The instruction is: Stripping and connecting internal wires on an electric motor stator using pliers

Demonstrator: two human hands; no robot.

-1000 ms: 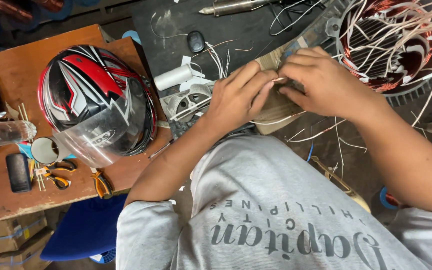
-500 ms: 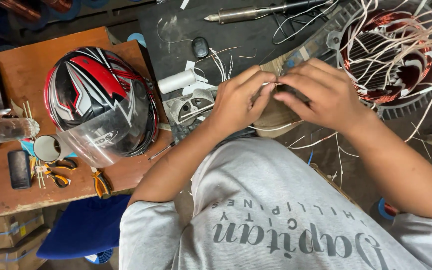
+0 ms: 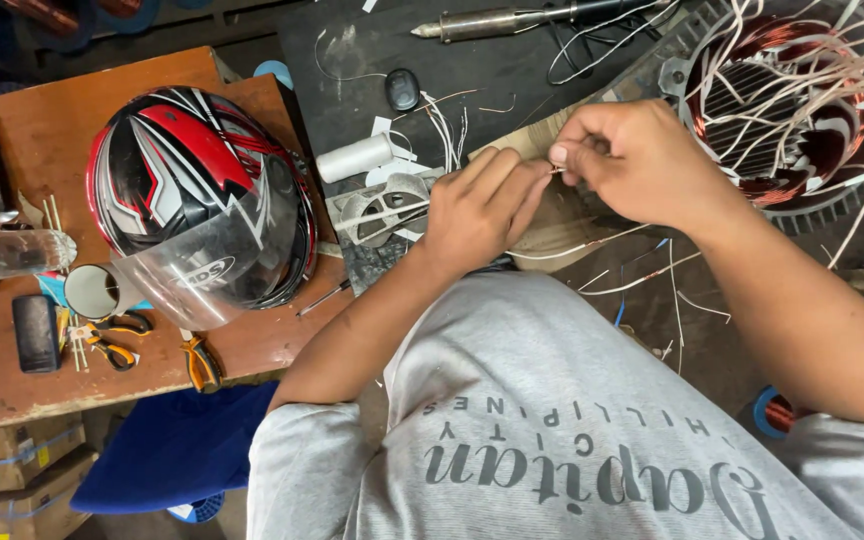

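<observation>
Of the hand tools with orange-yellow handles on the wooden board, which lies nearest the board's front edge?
The pliers just below the helmet's visor. The scissors lie further left, beside the tape roll, and further from the edge.

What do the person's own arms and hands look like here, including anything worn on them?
Both arms are bare from the short sleeves down. The left hand and right hand wear no gloves, and no rings, watch or bracelets show. The short sleeves belong to a light grey T-shirt with dark grey lettering printed across it.
</observation>
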